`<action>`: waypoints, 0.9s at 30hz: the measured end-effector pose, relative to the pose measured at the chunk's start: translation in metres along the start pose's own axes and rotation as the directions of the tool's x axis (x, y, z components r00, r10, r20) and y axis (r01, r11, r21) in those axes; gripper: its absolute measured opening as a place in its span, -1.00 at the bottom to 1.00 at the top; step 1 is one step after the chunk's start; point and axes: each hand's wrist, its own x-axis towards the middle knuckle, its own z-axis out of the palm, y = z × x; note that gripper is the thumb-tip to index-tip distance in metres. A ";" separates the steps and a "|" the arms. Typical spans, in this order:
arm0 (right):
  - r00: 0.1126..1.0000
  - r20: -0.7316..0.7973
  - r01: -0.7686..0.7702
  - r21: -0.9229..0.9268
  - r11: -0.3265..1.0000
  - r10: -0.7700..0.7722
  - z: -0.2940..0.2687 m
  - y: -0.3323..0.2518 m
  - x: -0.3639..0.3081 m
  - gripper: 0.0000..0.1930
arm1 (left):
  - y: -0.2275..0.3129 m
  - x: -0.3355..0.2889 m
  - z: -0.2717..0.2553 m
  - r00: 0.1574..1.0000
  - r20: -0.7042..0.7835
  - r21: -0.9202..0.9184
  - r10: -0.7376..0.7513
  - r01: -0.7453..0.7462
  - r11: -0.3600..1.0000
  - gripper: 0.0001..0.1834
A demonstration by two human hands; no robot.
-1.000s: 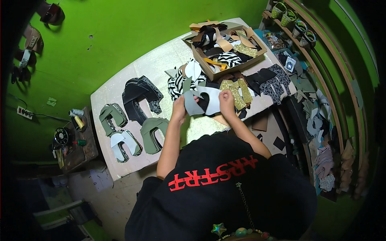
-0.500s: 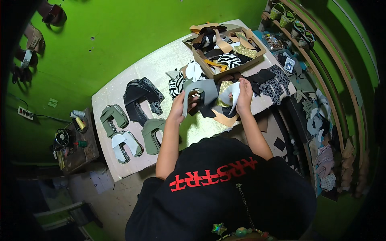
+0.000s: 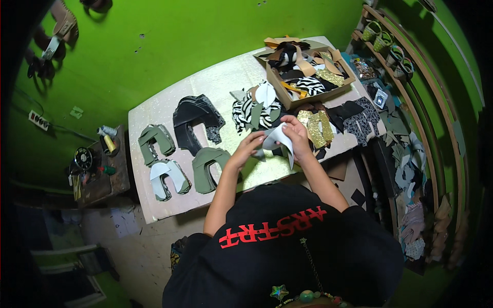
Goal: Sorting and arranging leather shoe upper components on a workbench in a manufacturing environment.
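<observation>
Close together over the near middle of the table are my two hands. My right hand [image 3: 298,136] is closed on a white curved cut piece [image 3: 281,137] of sheet material, which droops to a point below the fingers. My left hand [image 3: 246,149] pinches the edge of a grey cut piece [image 3: 269,137], partly hidden behind the white one. Just beyond them lie zebra-print scraps [image 3: 251,113] and gold glitter pieces [image 3: 314,127]. Left of my hands sit U-shaped stacks: a black one [image 3: 192,123], a green one [image 3: 208,161], a smaller green one [image 3: 154,142] and a white-topped one [image 3: 167,177].
A cardboard box [image 3: 313,95] heaped with mixed scraps stands at the table's far right. Black patterned pieces [image 3: 359,120] hang by the right edge. Wooden shelves [image 3: 411,97] with small shoes run along the right. A sewing machine wheel [image 3: 83,158] and thread spools [image 3: 109,143] are at left.
My hands have come together from apart, bringing the grey and white pieces against each other. The left hand moved right and slightly down; the view has shifted a little.
</observation>
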 end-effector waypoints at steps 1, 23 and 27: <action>0.999 0.037 -0.035 0.004 0.999 0.035 0.011 0.005 0.000 -0.75 | -0.002 -0.006 -0.001 0.998 0.050 -0.103 0.027 -0.021 0.994 -0.55; 0.979 -0.038 -0.200 -0.411 0.889 0.202 0.195 0.171 0.015 -0.64 | -0.016 -0.187 -0.235 0.835 -0.527 0.121 0.156 -0.108 0.987 -0.72; 0.977 0.013 -0.157 -0.634 0.757 0.214 0.213 0.232 0.014 -0.70 | -0.056 -0.206 -0.285 0.726 -0.659 0.199 0.193 -0.079 0.977 -0.74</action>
